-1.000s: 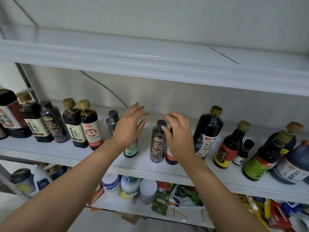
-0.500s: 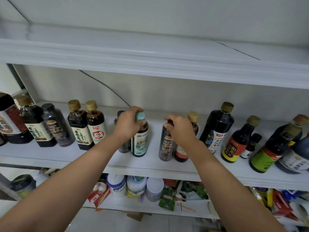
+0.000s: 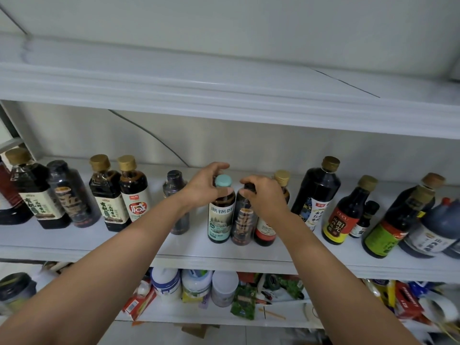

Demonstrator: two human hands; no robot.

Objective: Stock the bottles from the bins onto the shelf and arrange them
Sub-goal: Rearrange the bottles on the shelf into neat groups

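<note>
A white shelf (image 3: 199, 252) carries a row of dark sauce bottles. At its middle stands a bottle with a teal cap and a green-white label (image 3: 221, 215); my left hand (image 3: 202, 186) grips its neck just below the cap. Touching it on the right is a dark bottle with a gold label (image 3: 244, 220), and my right hand (image 3: 263, 195) holds its top, hiding the cap. A gold-capped bottle with a red label (image 3: 267, 227) stands just behind my right hand. A small dark bottle (image 3: 175, 192) stands left of my left wrist.
Several gold-capped bottles (image 3: 109, 195) line the shelf's left part, and more bottles (image 3: 316, 195) plus a large jug (image 3: 433, 227) fill the right. An upper shelf board (image 3: 224, 95) hangs close overhead. The lower shelf holds white jars (image 3: 224, 287) and mixed packets.
My left hand closed on the teal-capped bottle and slid it right against the dark gold-label bottle. My right hand settled onto that bottle's top. The camera moved closer.
</note>
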